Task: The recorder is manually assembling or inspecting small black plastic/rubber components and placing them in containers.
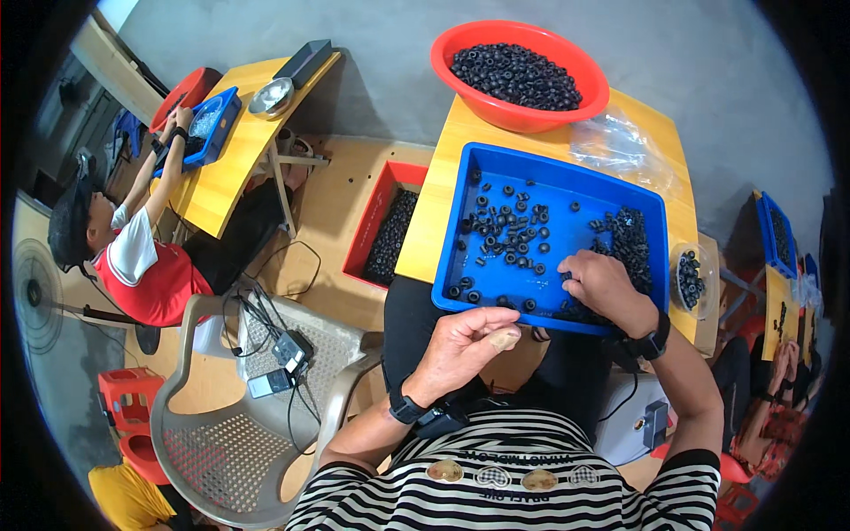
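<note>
A blue tray (553, 159) lies in front of me, with loose black ring-shaped parts (512, 228) scattered over its left half and a dense heap of small black parts (630, 243) along its right side. My right hand (606, 281) reaches into the tray. Its thumb and forefinger pinch a small black part, mostly covered by the fingertips. My left hand (465, 347) is held at the tray's near edge, palm turned inward, thumb and fingers pressed together. What it may hold is hidden.
Behind the tray a red basin (452, 66) full of black parts stands beside a clear plastic bag (624, 146). A clear bowl (689, 279) sits at the right. A red crate (363, 239) and a grey chair (239, 425) are to my left. Other people work at nearby tables.
</note>
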Available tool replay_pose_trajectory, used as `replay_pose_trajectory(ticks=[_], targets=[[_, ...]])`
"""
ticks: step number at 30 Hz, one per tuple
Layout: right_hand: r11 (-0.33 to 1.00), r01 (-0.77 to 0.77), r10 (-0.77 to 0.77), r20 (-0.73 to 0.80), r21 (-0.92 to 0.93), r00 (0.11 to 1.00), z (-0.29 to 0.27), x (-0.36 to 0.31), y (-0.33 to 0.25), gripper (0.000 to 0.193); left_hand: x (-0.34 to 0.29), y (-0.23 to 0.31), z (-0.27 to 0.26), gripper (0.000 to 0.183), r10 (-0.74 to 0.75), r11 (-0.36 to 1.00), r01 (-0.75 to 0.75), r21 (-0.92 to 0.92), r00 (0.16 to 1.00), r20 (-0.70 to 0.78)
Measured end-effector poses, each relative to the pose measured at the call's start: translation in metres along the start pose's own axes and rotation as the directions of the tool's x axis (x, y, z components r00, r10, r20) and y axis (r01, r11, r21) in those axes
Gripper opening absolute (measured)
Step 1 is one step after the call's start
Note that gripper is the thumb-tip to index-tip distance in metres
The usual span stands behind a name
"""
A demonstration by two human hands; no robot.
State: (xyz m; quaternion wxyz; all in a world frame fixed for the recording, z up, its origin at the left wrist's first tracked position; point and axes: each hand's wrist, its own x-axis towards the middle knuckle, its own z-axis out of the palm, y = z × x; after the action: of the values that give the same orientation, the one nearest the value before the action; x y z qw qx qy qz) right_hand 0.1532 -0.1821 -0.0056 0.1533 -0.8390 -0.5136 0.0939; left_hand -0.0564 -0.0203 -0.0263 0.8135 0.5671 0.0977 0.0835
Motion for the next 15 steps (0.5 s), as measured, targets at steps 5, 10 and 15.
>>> replay_pose_trajectory(ticks=[5, 10, 15], targets=[[0.999, 0.034, -0.034, -0.003, -0.001, 0.999, -0.007, 0.001, -0.012, 0.022, 0.001, 0.003, 0.001, 0.026, 0.011, 1.000, -0.011, 0.019, 1.000, 0.006], [0.867, -0.055, 0.081, -0.032, 0.495, 0.996, -0.021, -0.011, -0.055, 0.023, 0.003, 0.003, 0.004, 0.028, 0.023, 1.000, -0.024, -0.017, 1.000, -0.003], [0.829, 0.049, 0.053, -0.165, 0.558, 0.985, -0.019, -0.023, -0.075, 0.037, 0.008, 0.004, 0.013, 0.032, 0.043, 0.996, -0.042, -0.083, 0.999, 0.017]])
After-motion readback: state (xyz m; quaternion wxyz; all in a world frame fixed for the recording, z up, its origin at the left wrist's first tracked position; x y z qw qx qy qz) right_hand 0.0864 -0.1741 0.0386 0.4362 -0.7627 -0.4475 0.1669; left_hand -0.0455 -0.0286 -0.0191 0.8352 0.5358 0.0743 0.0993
